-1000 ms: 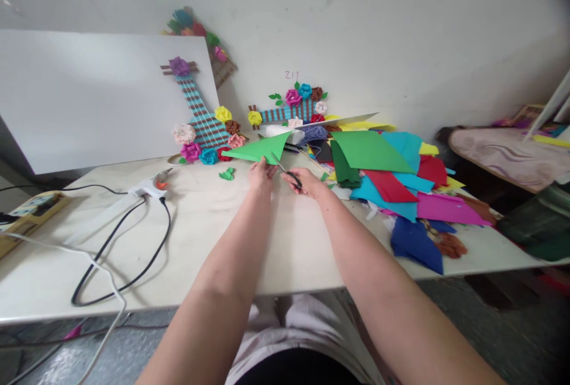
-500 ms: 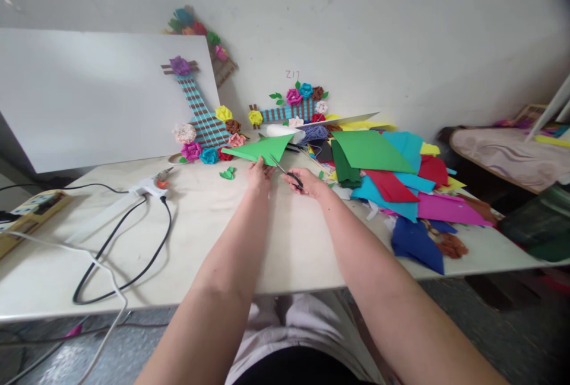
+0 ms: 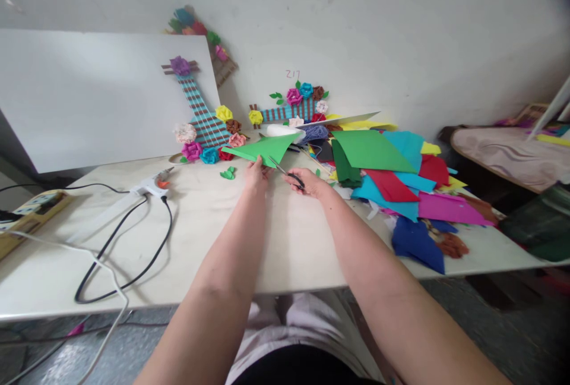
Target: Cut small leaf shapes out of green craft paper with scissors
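My left hand [image 3: 256, 170] pinches the lower edge of a light green paper sheet [image 3: 262, 148], held just above the table. My right hand [image 3: 307, 183] grips black-handled scissors [image 3: 287, 172], whose blades reach into the sheet's bottom edge beside my left fingers. A small green paper cut-out [image 3: 227, 174] lies on the white table [image 3: 214, 236] to the left of my left hand.
A heap of coloured paper sheets [image 3: 392, 177] covers the table's right side. A glue gun [image 3: 151, 184] with black cable lies at the left. Paper-flower crafts [image 3: 202, 126] and a white board [image 3: 93, 97] lean on the wall. A power strip [image 3: 31, 212] sits far left.
The green sheet has turned slightly in my left hand and the scissors have worked a little further along its edge. Both hands stay in the same spot.
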Action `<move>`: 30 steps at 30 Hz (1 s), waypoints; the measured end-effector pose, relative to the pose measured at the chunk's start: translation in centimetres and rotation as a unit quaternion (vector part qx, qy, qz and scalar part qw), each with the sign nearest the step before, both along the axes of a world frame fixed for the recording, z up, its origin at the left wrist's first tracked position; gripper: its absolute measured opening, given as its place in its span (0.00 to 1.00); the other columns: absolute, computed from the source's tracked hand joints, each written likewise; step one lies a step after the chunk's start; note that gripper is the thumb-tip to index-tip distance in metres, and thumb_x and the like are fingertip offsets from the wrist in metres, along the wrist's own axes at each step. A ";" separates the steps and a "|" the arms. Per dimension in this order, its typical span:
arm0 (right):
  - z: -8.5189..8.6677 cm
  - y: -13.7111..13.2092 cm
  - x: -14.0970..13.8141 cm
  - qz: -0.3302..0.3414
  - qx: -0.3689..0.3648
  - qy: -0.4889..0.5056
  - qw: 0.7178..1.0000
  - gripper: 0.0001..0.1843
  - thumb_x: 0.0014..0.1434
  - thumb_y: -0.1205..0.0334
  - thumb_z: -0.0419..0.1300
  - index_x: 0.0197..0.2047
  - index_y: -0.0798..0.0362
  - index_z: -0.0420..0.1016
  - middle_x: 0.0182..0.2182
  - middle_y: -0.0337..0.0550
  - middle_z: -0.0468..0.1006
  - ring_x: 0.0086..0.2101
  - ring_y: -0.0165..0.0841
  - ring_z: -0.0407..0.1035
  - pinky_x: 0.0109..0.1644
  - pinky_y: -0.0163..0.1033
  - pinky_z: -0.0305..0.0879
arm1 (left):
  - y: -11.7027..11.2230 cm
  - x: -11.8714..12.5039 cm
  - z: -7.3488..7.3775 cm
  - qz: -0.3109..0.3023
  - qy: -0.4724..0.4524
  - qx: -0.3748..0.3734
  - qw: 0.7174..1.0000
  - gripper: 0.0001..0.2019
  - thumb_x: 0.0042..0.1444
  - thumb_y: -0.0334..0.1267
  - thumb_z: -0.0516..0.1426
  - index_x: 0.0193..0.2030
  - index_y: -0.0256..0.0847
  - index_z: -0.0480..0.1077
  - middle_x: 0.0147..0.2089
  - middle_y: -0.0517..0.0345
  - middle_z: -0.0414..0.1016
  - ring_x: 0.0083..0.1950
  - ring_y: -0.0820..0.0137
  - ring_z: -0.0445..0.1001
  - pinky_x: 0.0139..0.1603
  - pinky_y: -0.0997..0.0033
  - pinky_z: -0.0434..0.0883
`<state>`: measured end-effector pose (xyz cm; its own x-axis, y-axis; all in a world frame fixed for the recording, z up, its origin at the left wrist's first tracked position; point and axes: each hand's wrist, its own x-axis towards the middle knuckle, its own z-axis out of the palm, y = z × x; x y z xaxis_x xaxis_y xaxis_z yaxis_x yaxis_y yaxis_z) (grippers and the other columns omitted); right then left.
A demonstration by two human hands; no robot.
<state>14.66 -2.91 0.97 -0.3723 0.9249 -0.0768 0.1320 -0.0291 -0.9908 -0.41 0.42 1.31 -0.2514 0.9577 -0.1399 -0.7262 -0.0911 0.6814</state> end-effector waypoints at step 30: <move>2.5 0.7 0.7 0.085 -0.041 -0.074 0.993 0.22 0.57 0.45 0.55 0.43 0.57 0.66 0.16 0.36 0.69 0.13 0.24 0.60 0.11 0.28 0.48 | -0.1 -0.6 -0.4 -0.055 0.056 0.010 0.997 0.04 0.53 0.31 0.57 0.29 0.37 0.64 0.23 0.59 0.71 0.24 0.73 0.72 0.34 0.69 0.73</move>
<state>15.37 -2.20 3.49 -0.5010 0.8384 -0.2148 0.2853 -0.0744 -0.9556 -1.00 0.35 0.93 -0.1584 0.9825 -0.0981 -0.6525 -0.0297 0.7572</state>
